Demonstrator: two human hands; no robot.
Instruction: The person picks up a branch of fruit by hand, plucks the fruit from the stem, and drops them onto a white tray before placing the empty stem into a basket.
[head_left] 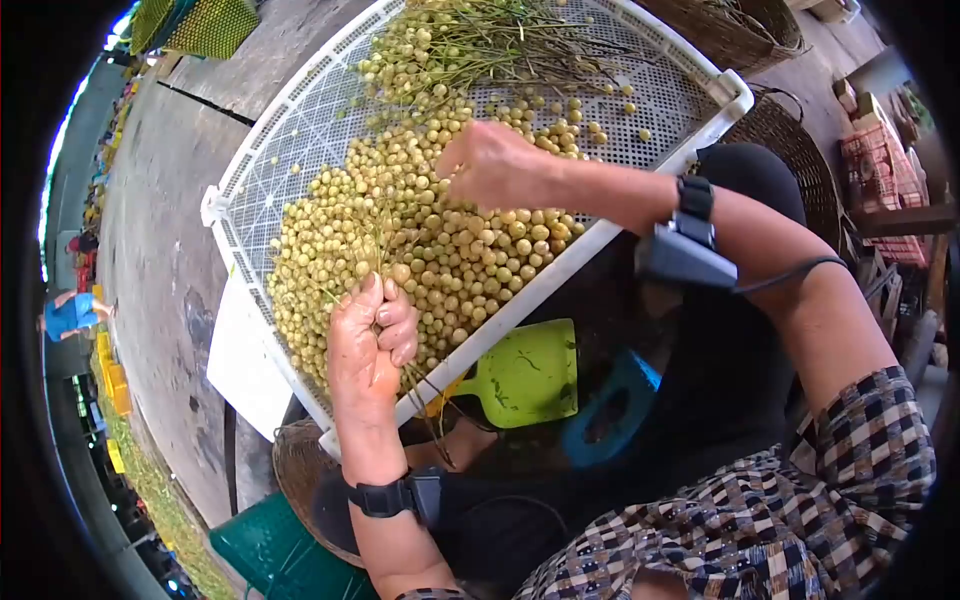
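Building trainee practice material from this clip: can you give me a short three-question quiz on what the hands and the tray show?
1. Multiple choice: what does the left hand grip? A) a bunch of thin stems; B) a green scoop; C) a woven basket.
2. True or false: the right hand rests on the pile of small yellow-green fruits in the white perforated tray.
3. Short answer: what does each wrist wear?

Key: 1 A. 2 true. 3 a black strap.
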